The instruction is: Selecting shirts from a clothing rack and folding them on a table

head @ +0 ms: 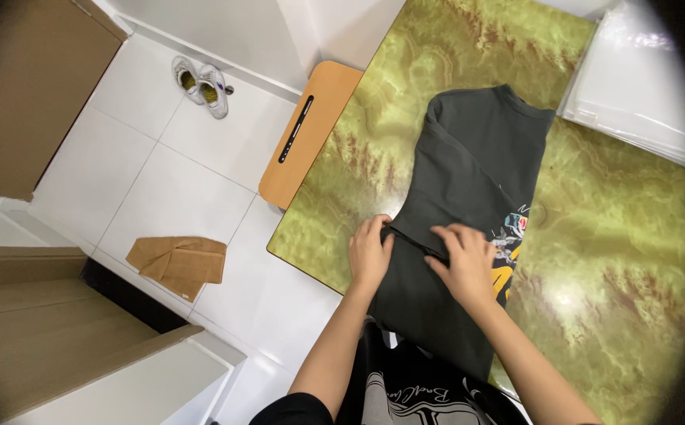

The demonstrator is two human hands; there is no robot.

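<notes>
Head view looks straight down on a dark T-shirt (468, 181) spread on a green marbled table (618, 260), its neck end toward the far side and its hem hanging over the near edge toward the person. Its long axis runs from the person outward, tilted a little to the right. One side is already folded inward, so a fold line runs along the shirt's left part, and a coloured print shows at its right edge.

Both hands lie on the shirt's near half, close together. The left hand (370, 253) rests flat with fingers close, at the left edge of the cloth just beside the table's edge; the right hand (466, 262) presses down with fingers spread, a little further in, near the print. Between them runs a dark crease or seam that both touch; neither hand closes around anything, as far as I can tell.

Further out, a wooden chair (309, 134) stands against the table's left corner, clear plastic sheets (642, 86) lie at the far right, and on the white floor a folded tan cloth (179, 264) and a pair of shoes (201, 85) lie well apart.
</notes>
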